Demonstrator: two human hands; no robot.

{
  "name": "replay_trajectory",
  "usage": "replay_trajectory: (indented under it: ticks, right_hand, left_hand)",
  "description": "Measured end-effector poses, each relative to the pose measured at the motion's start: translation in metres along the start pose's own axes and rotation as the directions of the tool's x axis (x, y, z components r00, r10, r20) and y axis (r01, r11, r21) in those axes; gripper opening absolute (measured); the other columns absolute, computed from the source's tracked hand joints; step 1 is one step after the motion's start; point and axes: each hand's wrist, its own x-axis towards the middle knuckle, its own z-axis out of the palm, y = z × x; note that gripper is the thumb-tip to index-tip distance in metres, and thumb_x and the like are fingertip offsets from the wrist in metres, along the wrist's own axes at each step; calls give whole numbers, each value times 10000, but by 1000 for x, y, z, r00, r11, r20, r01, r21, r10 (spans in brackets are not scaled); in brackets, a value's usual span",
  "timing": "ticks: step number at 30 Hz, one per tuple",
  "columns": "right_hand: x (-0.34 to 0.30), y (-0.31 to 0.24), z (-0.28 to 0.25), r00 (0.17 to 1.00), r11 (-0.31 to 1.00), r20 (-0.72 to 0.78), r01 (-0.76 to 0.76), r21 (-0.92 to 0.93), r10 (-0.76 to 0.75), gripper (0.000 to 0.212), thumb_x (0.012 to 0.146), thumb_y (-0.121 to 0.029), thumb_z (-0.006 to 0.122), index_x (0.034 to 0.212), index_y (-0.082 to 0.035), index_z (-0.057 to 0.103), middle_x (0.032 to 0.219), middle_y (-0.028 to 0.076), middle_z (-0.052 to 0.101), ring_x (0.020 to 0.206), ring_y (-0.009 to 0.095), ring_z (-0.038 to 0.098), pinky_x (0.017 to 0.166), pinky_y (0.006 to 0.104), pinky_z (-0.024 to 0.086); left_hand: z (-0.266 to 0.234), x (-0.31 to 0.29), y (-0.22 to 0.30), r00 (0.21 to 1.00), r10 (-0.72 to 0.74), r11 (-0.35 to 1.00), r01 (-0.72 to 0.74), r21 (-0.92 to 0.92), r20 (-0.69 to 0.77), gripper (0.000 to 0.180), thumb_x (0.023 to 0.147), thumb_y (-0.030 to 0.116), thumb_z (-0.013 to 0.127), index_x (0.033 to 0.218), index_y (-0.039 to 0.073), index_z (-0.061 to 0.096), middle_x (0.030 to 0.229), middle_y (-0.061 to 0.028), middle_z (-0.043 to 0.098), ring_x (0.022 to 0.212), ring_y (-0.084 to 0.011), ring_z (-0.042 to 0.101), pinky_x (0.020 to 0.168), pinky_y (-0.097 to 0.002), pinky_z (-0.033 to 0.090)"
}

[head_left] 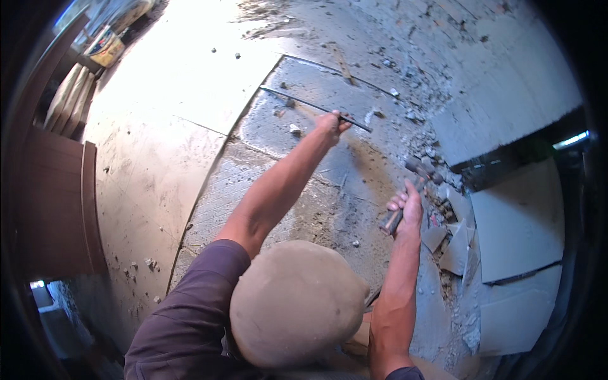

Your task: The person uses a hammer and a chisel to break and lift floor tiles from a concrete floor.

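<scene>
My left hand [330,125] reaches far forward, its fingers closed round a long thin dark metal rod [301,102]. One end of the rod lies at the tile joint on the left; the other sticks out past my fingers to the right. My right hand [407,206] is wrapped round the handle of a hammer [420,170], with the head up and away from me. Under both hands is a grey, dusty patch of floor [278,130] without its tiles, partly ridged with mortar lines. My bent knee [297,304] in beige cloth hides the floor close to me.
Large pale tiles [158,158] cover the left side. Rubble and broken tile shards [457,253] run along the right, beside large tile pieces [519,221]. A brown wooden cabinet [57,202] stands at the left edge, with a bucket [106,49] beyond it.
</scene>
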Motion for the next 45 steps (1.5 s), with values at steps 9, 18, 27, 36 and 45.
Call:
replay_trajectory:
  ticks: [9,18,27,36,45]
  right_hand:
    - [2,0,25,964,971,-148,233,60,-222,312,903,-273,632,766,-142,385,648,-50,287,514,65,323,445,249,326]
    - [9,24,73,990,999,139,-28,-15,30,217,907,-209,632,855,-151,430,584,-82,323,456,36,317,408,218,322]
    - [9,6,76,973,971,-114,213,107,-201,292,909,-216,588,741,-147,359,612,-50,291,490,74,313,431,256,329]
    - [24,31,76,974,994,202,-111,15,106,259,872,-172,631,781,-156,390,575,-77,317,441,44,314,402,224,327]
    - [23,-3,71,976,972,-90,208,111,-198,279,849,-158,635,714,-170,391,563,-82,305,441,45,295,396,227,316]
  left_hand:
    - [16,-11,-2,998,-11,996,5,-91,-65,260,1018,145,424,1102,-94,485,1061,-202,616,888,-297,677,682,-341,634]
    - [13,-2,-8,998,40,993,-45,-107,-50,269,1026,152,407,1123,-91,469,1092,-201,594,961,-323,656,794,-380,617]
    - [10,1,-6,998,52,998,-50,-44,45,266,1029,166,403,1077,-77,500,1047,-194,610,968,-307,653,818,-387,597]
    - [6,4,-14,999,44,994,-42,-97,10,267,1035,169,383,1120,-63,485,1078,-188,601,998,-299,649,805,-363,603]
    - [14,0,-14,999,24,991,-30,-128,-45,278,1025,161,416,1145,-87,457,1097,-188,601,984,-310,653,812,-367,616]
